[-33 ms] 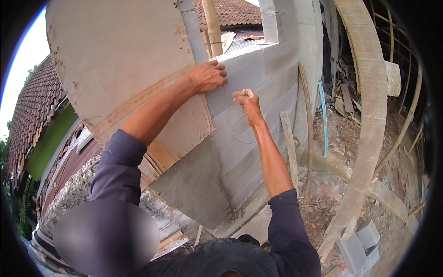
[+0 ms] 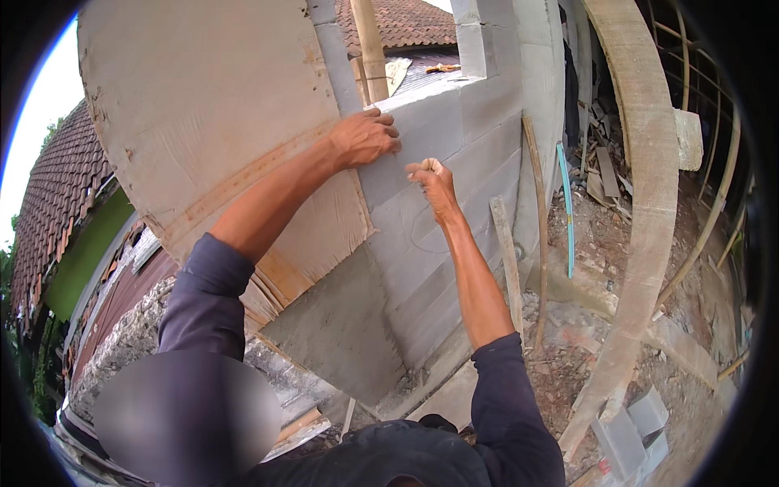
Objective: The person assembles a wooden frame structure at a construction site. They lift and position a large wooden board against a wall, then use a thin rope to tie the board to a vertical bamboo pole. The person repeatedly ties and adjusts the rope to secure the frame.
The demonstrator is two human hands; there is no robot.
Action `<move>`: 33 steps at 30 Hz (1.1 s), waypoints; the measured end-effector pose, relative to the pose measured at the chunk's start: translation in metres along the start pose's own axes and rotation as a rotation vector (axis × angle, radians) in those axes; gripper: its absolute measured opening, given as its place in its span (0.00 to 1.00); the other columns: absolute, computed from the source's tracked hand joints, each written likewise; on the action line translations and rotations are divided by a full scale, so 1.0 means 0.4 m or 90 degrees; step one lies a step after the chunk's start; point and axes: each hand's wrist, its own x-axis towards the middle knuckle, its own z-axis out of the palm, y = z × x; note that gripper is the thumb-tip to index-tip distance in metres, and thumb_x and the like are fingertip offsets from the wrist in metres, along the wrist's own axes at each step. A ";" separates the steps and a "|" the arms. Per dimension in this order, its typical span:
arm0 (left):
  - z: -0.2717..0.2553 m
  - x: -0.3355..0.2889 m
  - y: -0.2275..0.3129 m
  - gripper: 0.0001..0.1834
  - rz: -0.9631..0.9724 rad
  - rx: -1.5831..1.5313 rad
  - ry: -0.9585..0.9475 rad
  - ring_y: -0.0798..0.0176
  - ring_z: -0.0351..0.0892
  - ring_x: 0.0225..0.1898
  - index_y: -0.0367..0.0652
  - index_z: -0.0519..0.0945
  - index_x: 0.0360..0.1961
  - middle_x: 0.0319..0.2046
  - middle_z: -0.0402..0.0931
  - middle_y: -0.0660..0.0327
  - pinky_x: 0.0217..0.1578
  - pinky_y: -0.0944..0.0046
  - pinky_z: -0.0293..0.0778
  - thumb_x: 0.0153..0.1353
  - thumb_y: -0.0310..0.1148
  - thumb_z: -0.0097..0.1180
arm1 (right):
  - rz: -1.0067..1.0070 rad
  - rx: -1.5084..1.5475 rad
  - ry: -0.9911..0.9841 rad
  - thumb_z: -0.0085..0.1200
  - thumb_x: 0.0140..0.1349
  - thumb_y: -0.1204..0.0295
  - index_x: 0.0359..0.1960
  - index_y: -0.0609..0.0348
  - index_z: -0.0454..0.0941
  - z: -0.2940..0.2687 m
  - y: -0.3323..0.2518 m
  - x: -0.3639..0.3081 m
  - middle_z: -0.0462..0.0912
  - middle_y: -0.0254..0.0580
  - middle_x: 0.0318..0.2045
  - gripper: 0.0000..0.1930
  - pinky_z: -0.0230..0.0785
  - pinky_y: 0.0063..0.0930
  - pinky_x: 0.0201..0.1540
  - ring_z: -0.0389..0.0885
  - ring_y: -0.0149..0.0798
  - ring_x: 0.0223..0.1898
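Near the centre, your right hand (image 2: 434, 183) has its fingertips pinched narrow, apparently on a thin line (image 2: 413, 235), wire or string, whose loose loop hangs just below that hand. Farther off and to the left, your left hand (image 2: 363, 140) curls its fingers at the right edge of a large pale panel (image 2: 211, 97); whether they hold anything cannot be told. That panel already stands up beside the grey block wall (image 2: 495, 105), but with the loop slack, your handling of the line looks unfinished; how much remains doesn't show. Far beyond the wall rises a tiled roof (image 2: 406, 23).
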 end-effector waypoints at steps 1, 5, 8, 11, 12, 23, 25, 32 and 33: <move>0.008 0.004 -0.003 0.09 0.005 -0.039 0.060 0.63 0.75 0.55 0.51 0.86 0.40 0.46 0.83 0.68 0.56 0.62 0.70 0.63 0.33 0.54 | 0.017 0.014 -0.014 0.58 0.60 0.62 0.30 0.50 0.74 -0.009 -0.011 0.005 0.83 0.34 0.31 0.09 0.46 0.14 0.21 0.58 0.19 0.22; 0.010 0.031 -0.014 0.10 -0.017 -0.156 0.200 0.60 0.78 0.50 0.49 0.86 0.42 0.42 0.84 0.67 0.52 0.59 0.73 0.62 0.33 0.55 | 0.141 0.035 -0.112 0.61 0.58 0.61 0.38 0.55 0.80 -0.064 -0.164 -0.011 0.83 0.34 0.30 0.13 0.47 0.13 0.22 0.59 0.17 0.23; 0.018 0.044 -0.016 0.11 -0.029 -0.168 0.274 0.59 0.79 0.48 0.49 0.86 0.43 0.41 0.84 0.65 0.50 0.58 0.75 0.61 0.33 0.56 | 0.158 0.063 -0.155 0.63 0.56 0.66 0.39 0.62 0.83 -0.092 -0.246 -0.043 0.84 0.39 0.28 0.14 0.65 0.23 0.35 0.69 0.24 0.27; 0.037 0.043 -0.007 0.11 -0.052 -0.189 0.295 0.56 0.79 0.47 0.47 0.84 0.44 0.38 0.81 0.62 0.47 0.55 0.76 0.61 0.31 0.58 | 0.059 -0.090 -0.127 0.65 0.55 0.68 0.40 0.65 0.85 -0.074 -0.291 -0.065 0.82 0.34 0.25 0.14 0.64 0.21 0.32 0.70 0.25 0.25; 0.036 0.046 0.000 0.10 -0.063 -0.202 0.293 0.55 0.79 0.46 0.46 0.84 0.45 0.37 0.80 0.61 0.46 0.54 0.76 0.62 0.30 0.59 | 0.032 -0.136 -0.108 0.66 0.55 0.69 0.40 0.64 0.86 -0.087 -0.302 -0.057 0.81 0.33 0.24 0.14 0.62 0.20 0.30 0.70 0.23 0.25; 0.019 0.043 0.035 0.09 -0.150 -0.331 0.381 0.49 0.79 0.43 0.43 0.80 0.46 0.39 0.78 0.57 0.41 0.50 0.75 0.67 0.32 0.54 | 0.059 -0.021 0.023 0.58 0.68 0.63 0.36 0.61 0.82 -0.108 -0.472 -0.034 0.77 0.29 0.19 0.13 0.46 0.15 0.16 0.56 0.17 0.14; 0.022 0.040 0.033 0.09 -0.166 -0.334 0.403 0.47 0.79 0.43 0.44 0.81 0.46 0.39 0.79 0.56 0.41 0.49 0.75 0.69 0.33 0.53 | -0.002 -0.001 0.150 0.55 0.71 0.61 0.40 0.63 0.80 -0.146 -0.457 -0.019 0.73 0.27 0.19 0.15 0.47 0.15 0.15 0.57 0.17 0.14; -0.028 0.029 0.034 0.11 -0.280 -0.518 0.397 0.48 0.83 0.40 0.45 0.83 0.48 0.38 0.85 0.53 0.45 0.51 0.76 0.68 0.35 0.57 | -0.173 0.234 0.268 0.59 0.69 0.61 0.37 0.62 0.78 -0.196 -0.342 -0.082 0.64 0.23 0.18 0.14 0.46 0.15 0.17 0.56 0.18 0.17; -0.029 0.034 0.036 0.12 -0.288 -0.553 0.407 0.49 0.84 0.40 0.45 0.84 0.48 0.38 0.85 0.53 0.45 0.52 0.77 0.68 0.35 0.57 | -0.179 0.221 0.229 0.60 0.68 0.63 0.36 0.62 0.78 -0.175 -0.331 -0.099 0.65 0.23 0.19 0.13 0.46 0.15 0.17 0.57 0.18 0.17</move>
